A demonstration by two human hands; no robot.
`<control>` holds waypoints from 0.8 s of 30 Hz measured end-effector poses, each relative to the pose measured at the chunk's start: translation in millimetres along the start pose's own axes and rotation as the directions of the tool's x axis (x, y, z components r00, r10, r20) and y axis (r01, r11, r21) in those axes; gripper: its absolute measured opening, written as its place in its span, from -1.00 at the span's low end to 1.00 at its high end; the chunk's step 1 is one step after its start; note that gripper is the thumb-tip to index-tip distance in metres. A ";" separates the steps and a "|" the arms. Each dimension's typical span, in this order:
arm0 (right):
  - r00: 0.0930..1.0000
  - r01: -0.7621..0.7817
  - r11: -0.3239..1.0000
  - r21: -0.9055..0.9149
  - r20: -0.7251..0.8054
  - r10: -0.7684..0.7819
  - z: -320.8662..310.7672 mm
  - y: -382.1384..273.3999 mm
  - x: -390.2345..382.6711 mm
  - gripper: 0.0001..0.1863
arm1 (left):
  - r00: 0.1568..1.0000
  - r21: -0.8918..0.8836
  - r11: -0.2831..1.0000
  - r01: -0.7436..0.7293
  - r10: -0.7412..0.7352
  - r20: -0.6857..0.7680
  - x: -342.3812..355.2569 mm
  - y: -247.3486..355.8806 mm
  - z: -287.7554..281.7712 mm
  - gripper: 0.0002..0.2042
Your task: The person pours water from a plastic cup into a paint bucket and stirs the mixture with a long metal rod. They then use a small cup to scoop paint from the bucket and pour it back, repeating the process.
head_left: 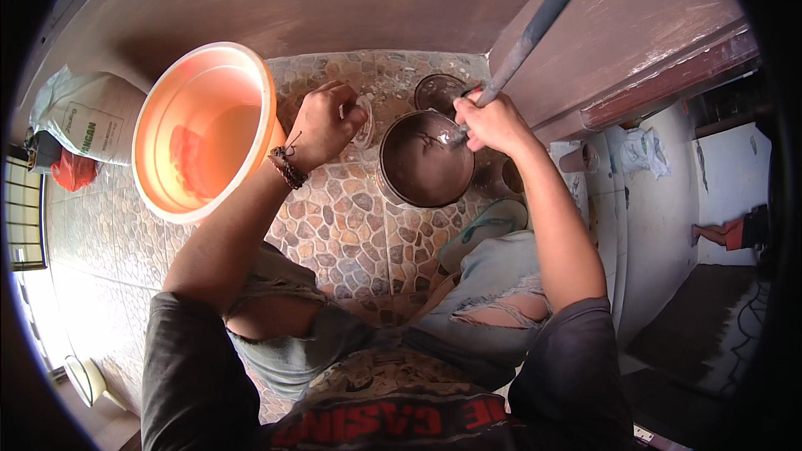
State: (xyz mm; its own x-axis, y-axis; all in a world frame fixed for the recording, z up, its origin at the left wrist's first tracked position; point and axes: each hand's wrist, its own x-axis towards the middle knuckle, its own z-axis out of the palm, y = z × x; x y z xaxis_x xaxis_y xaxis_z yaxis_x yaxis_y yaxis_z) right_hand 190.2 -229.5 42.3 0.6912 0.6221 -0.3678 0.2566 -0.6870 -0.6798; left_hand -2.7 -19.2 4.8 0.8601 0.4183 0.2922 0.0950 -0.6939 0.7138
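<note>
My right hand (494, 124) is closed around a long grey pole (535, 33), held at a slant. The pole's lower end reaches the rim of a round bucket of brown paint (426, 163), where something shiny shows by my fingers. My left hand (327, 124), with a braided bracelet at the wrist, hovers between this bucket and a large orange tub (205, 129). Its fingers are curled in. A clear plastic object (362, 124) appears beside the fingertips; whether they grip it is unclear.
Behind the paint bucket stands a smaller dark container (438, 92). A green-strapped sandal (484, 230) is by my right leg on the pebble-patterned floor (342, 230). Brown walls (368, 0) close off the far side. A white sack (92, 117) sits at left; another person's legs (720, 234) show far right.
</note>
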 end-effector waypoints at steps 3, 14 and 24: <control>0.977 -0.103 0.988 0.116 0.201 0.079 3.4 4.4 -3.7 -0.59 | 1.000 -0.010 1.000 -0.005 0.005 -0.001 -1.3 -1.8 -4.0 -0.85; 0.996 -0.084 0.994 0.068 -0.021 0.086 -6.3 17.9 -0.7 -0.58 | 1.000 -0.011 0.999 0.030 -0.030 0.000 2.5 -8.2 -13.2 -0.81; 0.998 0.056 0.945 0.322 0.008 -0.062 1.3 21.3 1.7 -0.56 | 0.997 -0.024 0.997 0.074 -0.075 -0.035 5.7 -9.6 -13.9 -0.78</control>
State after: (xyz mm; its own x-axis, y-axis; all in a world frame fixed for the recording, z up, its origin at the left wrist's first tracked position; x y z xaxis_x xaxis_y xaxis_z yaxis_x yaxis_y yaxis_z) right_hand 196.0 -242.5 26.4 0.6685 0.6666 -0.3299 0.0638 -0.4933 -0.8675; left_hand -5.7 -2.0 8.5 0.8323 0.4895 0.2601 0.1467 -0.6470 0.7482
